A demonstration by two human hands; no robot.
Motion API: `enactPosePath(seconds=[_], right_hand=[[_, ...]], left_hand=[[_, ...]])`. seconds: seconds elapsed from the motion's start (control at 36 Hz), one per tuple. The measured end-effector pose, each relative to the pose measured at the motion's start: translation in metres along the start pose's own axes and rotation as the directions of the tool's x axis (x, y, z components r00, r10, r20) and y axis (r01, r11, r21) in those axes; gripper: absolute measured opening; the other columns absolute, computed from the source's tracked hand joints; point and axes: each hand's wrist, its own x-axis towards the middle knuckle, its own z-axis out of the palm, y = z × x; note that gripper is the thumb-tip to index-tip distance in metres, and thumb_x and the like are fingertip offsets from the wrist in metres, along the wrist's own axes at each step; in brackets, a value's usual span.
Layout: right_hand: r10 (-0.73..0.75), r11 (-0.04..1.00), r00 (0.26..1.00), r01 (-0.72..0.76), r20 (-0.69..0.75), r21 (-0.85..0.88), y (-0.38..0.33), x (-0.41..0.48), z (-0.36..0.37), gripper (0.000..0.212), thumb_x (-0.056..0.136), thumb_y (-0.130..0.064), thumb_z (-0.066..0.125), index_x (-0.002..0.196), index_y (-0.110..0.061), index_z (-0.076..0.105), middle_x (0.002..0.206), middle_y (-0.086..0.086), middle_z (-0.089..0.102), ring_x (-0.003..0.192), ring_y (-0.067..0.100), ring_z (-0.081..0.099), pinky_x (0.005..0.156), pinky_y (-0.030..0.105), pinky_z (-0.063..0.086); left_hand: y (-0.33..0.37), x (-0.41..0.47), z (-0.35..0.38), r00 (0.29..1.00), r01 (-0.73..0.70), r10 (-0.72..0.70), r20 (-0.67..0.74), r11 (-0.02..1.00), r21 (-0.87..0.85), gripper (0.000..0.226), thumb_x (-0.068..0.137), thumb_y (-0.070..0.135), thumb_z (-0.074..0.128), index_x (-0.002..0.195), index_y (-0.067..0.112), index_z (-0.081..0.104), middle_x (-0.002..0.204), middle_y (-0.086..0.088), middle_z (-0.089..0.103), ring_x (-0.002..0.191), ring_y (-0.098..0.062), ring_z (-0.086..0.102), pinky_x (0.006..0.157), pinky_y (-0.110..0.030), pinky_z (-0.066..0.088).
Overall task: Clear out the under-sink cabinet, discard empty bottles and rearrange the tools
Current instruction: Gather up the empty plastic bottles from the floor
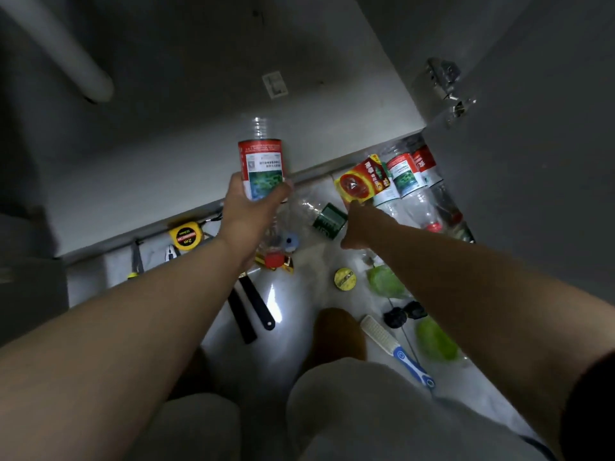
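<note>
My left hand (248,211) grips a clear plastic bottle (261,161) with a red and white label, held base-up over the cabinet's front edge; its red cap (273,260) points down below my wrist. My right hand (357,224) holds a bottle with a red and yellow label (361,181), tilted on the pile of several empty bottles (412,181) at the right. A green-labelled bottle (327,221) lies between my hands. The cabinet floor (173,161) beyond is bare.
On the tiled floor lie a yellow tape measure (185,235), pliers (171,252), a screwdriver (135,261), two black-handled tools (249,307), a yellow round lid (345,278), green bags (386,281), a white and blue brush (396,351). The open door (532,161) stands right. A drain pipe (66,58) hangs upper left.
</note>
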Motion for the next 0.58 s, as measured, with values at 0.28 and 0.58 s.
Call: enactPosePath(seconds=[0.28, 0.58], right_hand=[[0.007, 1.000, 0.987, -0.009, -0.160, -0.011, -0.014, -0.004, 0.009, 0.076, 0.074, -0.045, 0.081, 0.133, -0.018, 0.041, 0.135, 0.014, 0.044, 0.114, 0.036, 0.058, 0.091, 0.049, 0.053], [0.011, 0.993, 0.967, 0.019, -0.255, 0.117, 0.007, -0.110, -0.118, 0.056, 0.079, -0.056, 0.059, 0.114, -0.012, 0.057, 0.100, 0.009, 0.066, 0.079, 0.026, 0.066, 0.063, 0.032, 0.053]], left_hand=[[0.011, -0.003, -0.002, 0.992, 0.129, -0.129, 0.002, 0.991, -0.029, 0.061, 0.084, 0.043, 0.078, 0.130, 0.022, 0.044, 0.116, -0.011, 0.066, 0.107, -0.029, 0.069, 0.093, -0.053, 0.058], [0.098, -0.064, 0.017, 0.979, 0.059, -0.065, 0.195, 0.998, 0.035, 0.068, 0.082, 0.010, 0.078, 0.128, 0.026, 0.030, 0.117, -0.009, 0.061, 0.087, -0.026, 0.070, 0.077, -0.054, 0.061]])
